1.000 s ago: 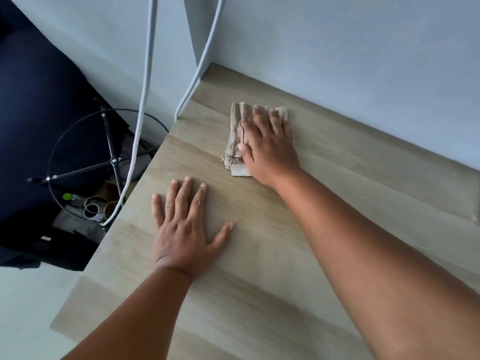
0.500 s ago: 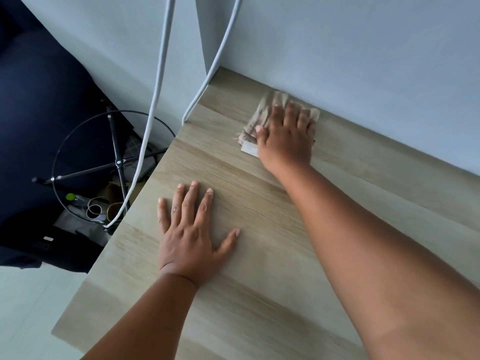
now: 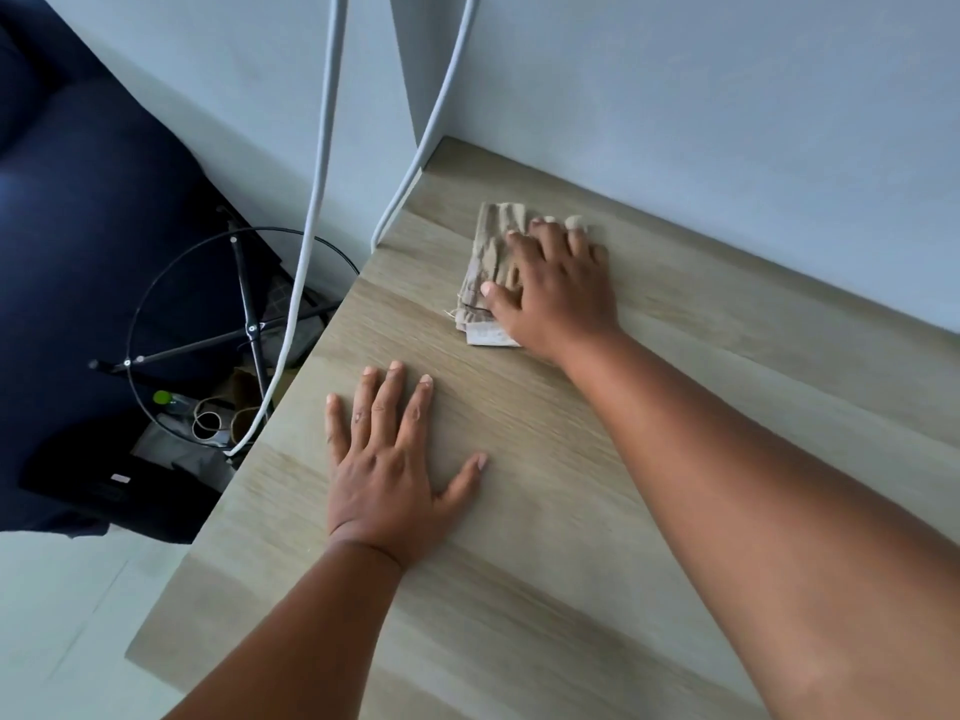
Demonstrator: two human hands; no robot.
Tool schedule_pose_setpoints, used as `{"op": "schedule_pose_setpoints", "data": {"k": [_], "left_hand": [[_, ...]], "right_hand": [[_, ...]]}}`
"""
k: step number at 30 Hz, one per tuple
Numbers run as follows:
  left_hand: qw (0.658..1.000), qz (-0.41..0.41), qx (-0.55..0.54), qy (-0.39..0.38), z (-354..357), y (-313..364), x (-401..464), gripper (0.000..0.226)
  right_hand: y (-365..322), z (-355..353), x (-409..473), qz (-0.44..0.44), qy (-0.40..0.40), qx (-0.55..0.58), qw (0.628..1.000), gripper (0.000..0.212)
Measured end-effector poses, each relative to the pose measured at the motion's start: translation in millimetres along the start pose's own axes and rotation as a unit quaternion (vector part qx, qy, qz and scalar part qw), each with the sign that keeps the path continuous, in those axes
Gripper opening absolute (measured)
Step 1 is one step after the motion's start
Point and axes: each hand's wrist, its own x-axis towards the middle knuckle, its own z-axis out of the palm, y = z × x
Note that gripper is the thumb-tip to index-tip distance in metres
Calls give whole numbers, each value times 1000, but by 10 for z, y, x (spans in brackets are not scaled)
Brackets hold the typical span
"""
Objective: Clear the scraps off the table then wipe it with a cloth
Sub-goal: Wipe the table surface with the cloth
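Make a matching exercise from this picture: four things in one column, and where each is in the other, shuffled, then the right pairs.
Things:
1. cloth
2. left hand
3. white cables
4. wire bin

Places:
A. on the floor left of the table
B. flat on the bare wood, near the left edge
C. under the right hand, close to the wall
D. hanging down past the table's far left corner

Pairs: 1-C, 2-B, 3-D, 4-A

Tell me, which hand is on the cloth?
The right hand, farther up the table, presses the tan cloth. The left hand lies flat on bare wood.
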Motion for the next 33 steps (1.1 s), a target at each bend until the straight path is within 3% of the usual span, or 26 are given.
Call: {"op": "schedule_pose_setpoints", "data": {"k": [6, 12, 17, 23, 25, 30, 33], "left_hand": [[1000, 5, -3, 2, 7, -13, -2, 95], [1000, 8, -12, 5, 31, -22, -5, 95], [1000, 9, -10, 1, 18, -2, 2, 95], [1000, 12, -8, 6, 11, -6, -2, 94], [1000, 14, -9, 10, 17, -14, -9, 94], [1000, 14, -7, 14, 39, -18, -17, 94], [1000, 11, -6, 11, 34, -11, -13, 95]], "right_hand": [[-248, 22, 439, 86, -14, -24, 996, 73], [-679, 54, 1087, 80, -13, -20, 997, 67], [-778, 42, 1163, 34, -24, -10, 999, 63], [-446, 78, 620, -132, 14, -19, 991, 68], [-290, 82, 560, -112, 17, -23, 993, 71], [-484, 62, 725, 40, 6, -12, 999, 70], [-597, 51, 599, -7, -20, 23, 1000, 69]]}}
